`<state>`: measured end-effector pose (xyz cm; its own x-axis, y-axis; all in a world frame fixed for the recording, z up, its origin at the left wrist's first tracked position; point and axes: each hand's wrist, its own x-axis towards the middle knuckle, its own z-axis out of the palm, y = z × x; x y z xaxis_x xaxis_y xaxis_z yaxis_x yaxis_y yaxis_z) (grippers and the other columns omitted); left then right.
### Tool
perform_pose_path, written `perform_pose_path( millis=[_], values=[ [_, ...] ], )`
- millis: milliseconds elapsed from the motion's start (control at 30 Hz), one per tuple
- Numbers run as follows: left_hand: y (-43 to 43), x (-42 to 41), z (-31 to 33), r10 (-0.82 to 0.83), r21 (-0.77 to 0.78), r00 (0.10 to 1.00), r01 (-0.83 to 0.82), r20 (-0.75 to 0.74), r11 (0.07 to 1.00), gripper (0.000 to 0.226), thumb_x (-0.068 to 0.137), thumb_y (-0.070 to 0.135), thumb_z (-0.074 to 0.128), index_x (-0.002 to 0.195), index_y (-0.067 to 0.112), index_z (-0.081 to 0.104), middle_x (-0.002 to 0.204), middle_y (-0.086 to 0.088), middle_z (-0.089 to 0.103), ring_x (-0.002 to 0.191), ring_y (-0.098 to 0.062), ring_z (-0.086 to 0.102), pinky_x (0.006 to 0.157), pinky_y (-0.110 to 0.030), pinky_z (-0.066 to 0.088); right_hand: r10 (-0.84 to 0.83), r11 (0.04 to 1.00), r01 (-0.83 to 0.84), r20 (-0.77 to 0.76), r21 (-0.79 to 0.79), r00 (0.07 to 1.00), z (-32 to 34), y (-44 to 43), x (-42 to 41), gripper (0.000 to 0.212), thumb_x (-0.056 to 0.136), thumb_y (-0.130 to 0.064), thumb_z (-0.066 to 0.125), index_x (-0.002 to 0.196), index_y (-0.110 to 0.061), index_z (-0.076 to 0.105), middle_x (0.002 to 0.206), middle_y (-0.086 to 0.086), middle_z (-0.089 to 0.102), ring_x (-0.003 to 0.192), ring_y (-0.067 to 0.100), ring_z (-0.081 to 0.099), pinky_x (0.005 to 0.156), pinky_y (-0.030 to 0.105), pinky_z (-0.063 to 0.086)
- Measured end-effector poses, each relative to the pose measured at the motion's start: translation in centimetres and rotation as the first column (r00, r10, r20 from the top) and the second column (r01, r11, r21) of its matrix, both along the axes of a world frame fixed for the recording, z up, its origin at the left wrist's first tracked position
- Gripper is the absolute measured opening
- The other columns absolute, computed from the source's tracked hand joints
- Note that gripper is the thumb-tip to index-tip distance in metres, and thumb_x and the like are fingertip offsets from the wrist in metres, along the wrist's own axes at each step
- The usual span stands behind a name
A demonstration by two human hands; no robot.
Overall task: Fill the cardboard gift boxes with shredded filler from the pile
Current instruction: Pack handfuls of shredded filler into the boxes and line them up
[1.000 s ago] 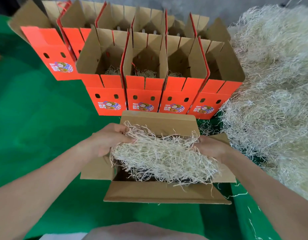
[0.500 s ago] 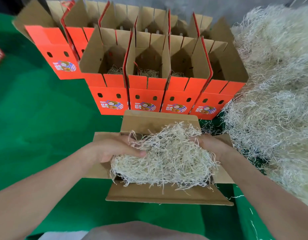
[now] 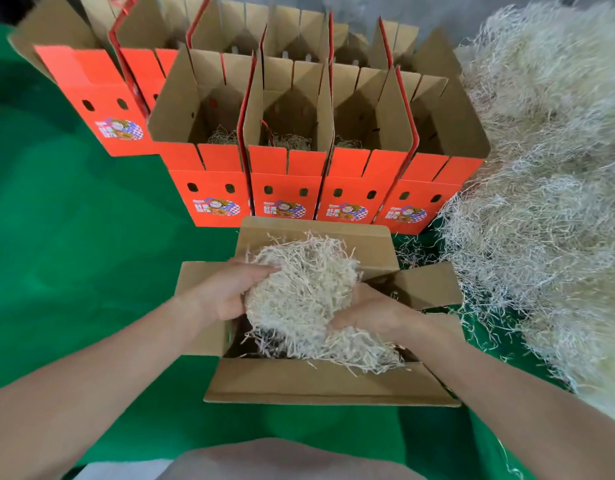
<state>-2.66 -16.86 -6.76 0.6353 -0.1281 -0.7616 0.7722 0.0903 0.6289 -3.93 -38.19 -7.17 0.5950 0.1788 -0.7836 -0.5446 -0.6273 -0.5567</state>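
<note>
looking down from head height onto a green-covered bench (image 3: 74, 254). held between both hands, just above an open brown cardboard box (image 3: 316, 386): a wad of pale shredded filler (image 3: 299, 289). since half a second ago, squeezed from a wide loose mat into a tighter, rounder ball, with the hands brought closer together. left hand (image 3: 226, 292) on the wad's left side, fingers curled round it and thumb on top. right hand (image 3: 365, 313) now turned palm up beneath the wad's right side, fingers clenched into the strands. loose filler trailing from the wad down into the near right part of the box and over its front flap.

just beyond the box, a row of four orange gift boxes (image 3: 285, 192) with lids standing open. a little filler at the bottom of three; bottom of the rightmost hidden by its own wall. behind these, more orange boxes (image 3: 91, 84), insides mostly out of sight. to the right, a large pile of the same filler (image 3: 541, 202), reaching the rightmost orange box and lying near the open box's right flap. stray strands on the green cloth between pile and box. both forearms crossing the lower view, hiding part of the bench.
</note>
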Motion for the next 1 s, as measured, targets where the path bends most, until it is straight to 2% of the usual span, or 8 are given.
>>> perform_pose_path(
  millis=[100,200,333,467,567,767,867,1000],
  values=[
    [2.2,0.3,0.4,0.108,-0.051,0.994,-0.108,0.004,0.993,0.053,0.084,0.009,0.062,0.133,0.003,0.043,0.107,-0.016,0.067,0.092,-0.025,0.067,0.064,-0.036,0.055,-0.01,1.0,0.01,-0.016,0.003,1.0,0.6,-2.2,0.4,0.112,0.069,-0.024,0.081,0.147,-0.009,0.002,0.153,0.01,0.013,0.14,0.026,0.015,0.111,0.04,0.02],
    [2.9,0.1,1.1,-0.027,-0.108,0.999,0.03,0.033,0.994,0.028,0.078,0.014,0.064,0.104,0.004,0.063,0.103,-0.013,0.068,0.082,-0.022,0.07,0.063,-0.033,0.055,0.014,0.999,-0.013,0.01,-0.049,1.0,1.0,-3.0,0.4,0.108,0.072,-0.024,0.079,0.148,-0.011,0.003,0.154,0.006,0.011,0.14,0.024,0.015,0.112,0.04,0.018],
    [1.3,-1.1,1.2,-0.404,0.227,0.914,0.387,0.034,0.894,0.075,0.05,0.031,0.083,0.117,0.015,0.055,0.125,0.006,0.049,0.124,-0.016,0.041,0.108,-0.038,0.03,-0.027,0.999,0.027,0.003,0.02,1.0,0.9,-1.8,0.5,0.102,0.073,-0.017,0.074,0.147,-0.008,0.004,0.145,0.002,0.027,0.125,0.012,0.028,0.1,0.029,0.024],
    [1.7,-1.0,0.6,-0.57,0.611,0.821,0.442,0.02,0.657,0.044,0.069,0.029,0.079,0.096,0.015,0.048,0.086,0.004,0.053,0.076,-0.008,0.048,0.058,-0.02,0.036,-0.013,0.999,0.013,-0.004,-0.045,1.0,1.0,-2.9,0.3,0.095,0.074,-0.015,0.068,0.147,-0.009,0.008,0.151,0.01,0.021,0.135,0.023,0.023,0.104,0.038,0.026],
    [3.2,-0.4,0.7,-0.542,0.75,0.839,0.332,0.041,0.572,0.058,0.081,0.027,0.068,0.13,0.006,0.044,0.124,-0.006,0.053,0.08,-0.009,0.047,0.057,-0.015,0.033,0.018,0.998,-0.019,-0.013,-0.064,1.0,1.1,-4.6,0.1,0.1,0.073,-0.024,0.071,0.148,-0.014,0.006,0.153,0.008,0.018,0.137,0.025,0.023,0.106,0.044,0.025],
    [1.6,-0.8,1.2,-0.528,0.225,0.85,0.513,0.003,0.828,0.138,0.033,0.06,0.085,0.146,0.018,0.019,0.152,-0.002,0.025,0.139,-0.019,0.023,0.112,-0.037,0.017,0.027,0.989,-0.016,-0.078,0.145,0.997,1.8,-2.6,0.3,0.127,0.051,-0.042,0.086,0.148,-0.011,0.01,0.152,0.01,0.023,0.139,0.023,0.023,0.115,0.045,0.015],
    [-1.0,-1.3,0.1,-0.588,0.267,0.807,0.556,0.053,0.787,0.128,0.045,0.054,0.087,0.147,0.019,0.017,0.152,0.0,0.024,0.134,-0.015,0.029,0.11,-0.031,0.025,-0.044,0.971,0.069,-0.114,0.231,0.993,1.6,-1.2,0.3,0.112,0.062,-0.035,0.08,0.145,-0.005,0.012,0.15,0.007,0.024,0.14,0.022,0.017,0.115,0.045,0.009],
    [0.3,-1.1,-0.6,-0.586,0.443,0.809,0.506,0.054,0.74,0.098,0.067,0.024,0.08,0.143,0.007,0.021,0.148,-0.008,0.028,0.127,-0.017,0.033,0.091,-0.024,0.03,-0.093,0.988,0.094,-0.013,0.12,0.996,1.7,-3.7,0.6,0.079,0.079,-0.028,0.07,0.142,-0.011,0.027,0.134,-0.001,0.048,0.123,0.008,0.047,0.105,0.029,0.036]
  ],
)
